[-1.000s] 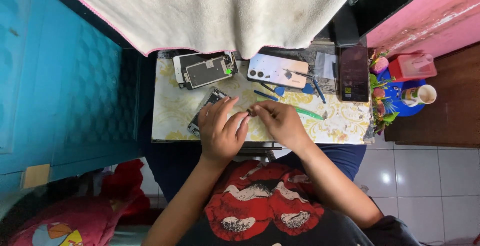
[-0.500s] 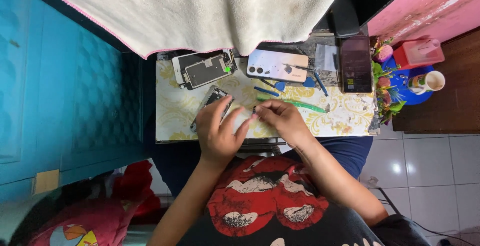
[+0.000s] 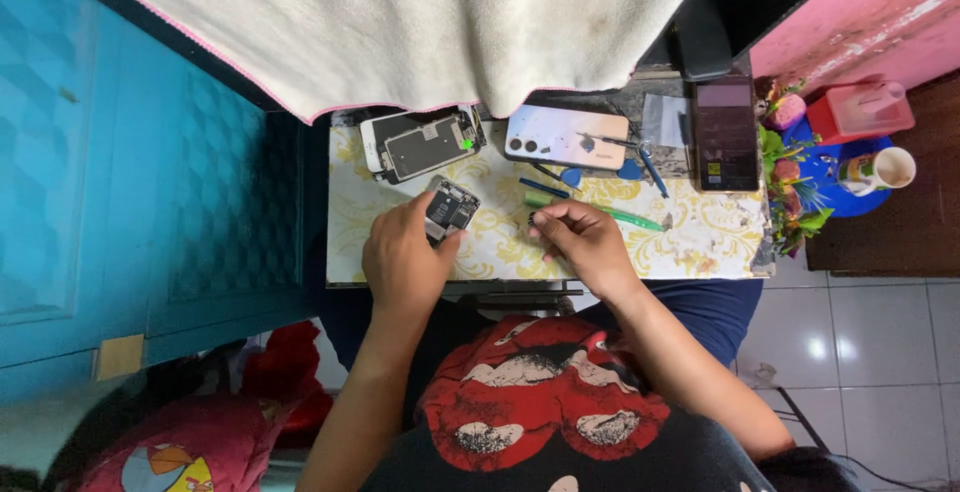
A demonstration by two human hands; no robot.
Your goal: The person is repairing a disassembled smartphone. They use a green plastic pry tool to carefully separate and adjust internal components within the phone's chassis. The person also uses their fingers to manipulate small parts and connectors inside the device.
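Left hand (image 3: 403, 257) rests on the table (image 3: 700, 242), fingers touching the near edge of an opened phone (image 3: 451, 208); grip loose, not clamped. Right hand (image 3: 585, 237), just right of that phone, fingertips pinched together on something too small to identify. Hands apart. Green tool (image 3: 600, 210) lies just beyond the right hand, blue tools (image 3: 545, 187) beside it. Farther behind the phone: a screen panel (image 3: 420, 142), face down. Right of that, a white phone (image 3: 565, 137), then a dark phone (image 3: 725, 132). White towel (image 3: 400, 22) overhangs the table's far edge, hiding it.
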